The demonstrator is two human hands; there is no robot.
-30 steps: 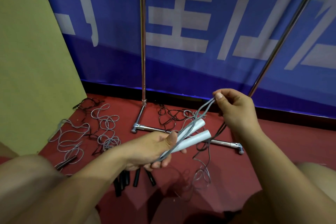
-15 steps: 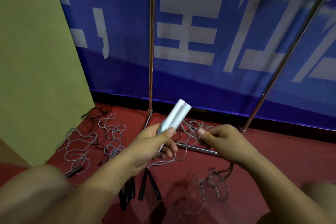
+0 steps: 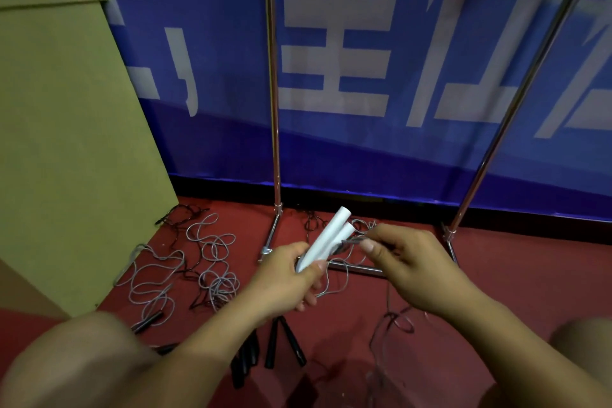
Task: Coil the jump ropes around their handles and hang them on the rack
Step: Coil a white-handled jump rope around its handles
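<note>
My left hand [image 3: 284, 278] grips two white jump-rope handles [image 3: 326, 240] side by side, their free ends pointing up and away. My right hand [image 3: 407, 262] pinches the grey cord [image 3: 351, 242] of that rope close beside the handles. A slack loop of the same cord [image 3: 341, 278] hangs below the handles. The metal rack stands behind, with a left upright [image 3: 273, 93], a right upright [image 3: 516, 93] and a base bar [image 3: 357, 268] on the floor.
Loose grey ropes [image 3: 212, 262] and black ropes lie tangled on the red floor [image 3: 496, 258] at the left. Several black handles [image 3: 275, 346] lie near my knees. A green board [image 3: 66, 142] leans at the left. A blue banner [image 3: 364, 43] covers the wall.
My right hand has come down from high on the right to beside the handles, bringing the cord along. My left hand has turned the handles from lying sideways to pointing upward.
</note>
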